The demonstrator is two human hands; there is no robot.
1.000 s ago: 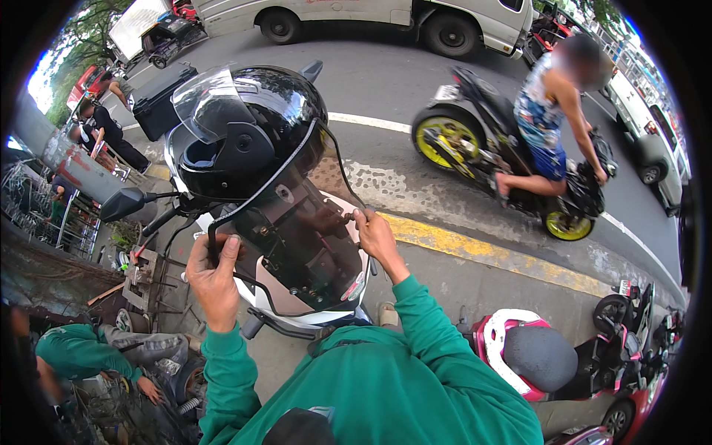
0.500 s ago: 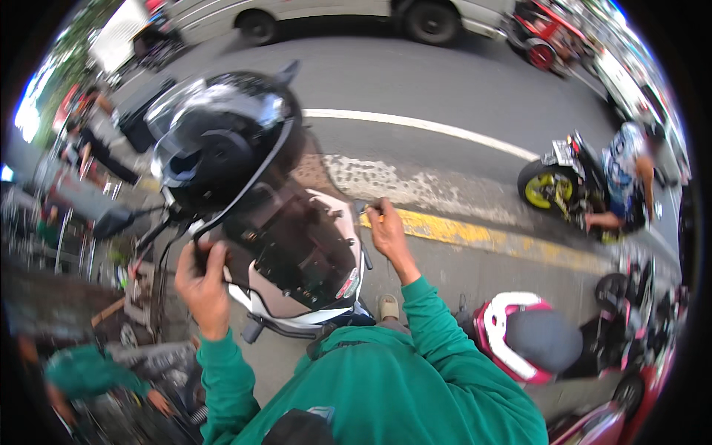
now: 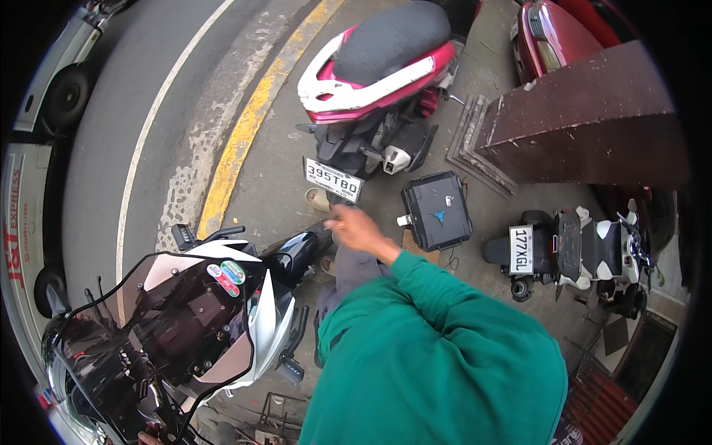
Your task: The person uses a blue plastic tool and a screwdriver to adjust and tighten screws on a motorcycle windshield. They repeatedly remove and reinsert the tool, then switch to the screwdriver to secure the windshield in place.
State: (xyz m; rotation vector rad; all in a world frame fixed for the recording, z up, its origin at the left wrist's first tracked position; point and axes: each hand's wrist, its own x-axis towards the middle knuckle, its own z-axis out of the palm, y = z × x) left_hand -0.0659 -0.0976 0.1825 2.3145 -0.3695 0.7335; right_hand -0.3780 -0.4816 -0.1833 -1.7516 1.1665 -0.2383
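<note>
Right hand (image 3: pixel 360 230): empty, fingers loosely bent, reaching far, just beside the scooter's black handlebar end (image 3: pixel 297 256) on its left.
Left hand: barely in view at the near-left edge; grip cannot be told.
Scooter axis: runs near-left to far-right.

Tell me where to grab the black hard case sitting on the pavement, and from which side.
Take the black hard case by its two long side edges, coming straight down from above. It lies flat on the ground with its broad lid facing up, and no handle shows. The right hand is already nearest it, on the case's left side; the parked scooter crowds the far end.
</note>
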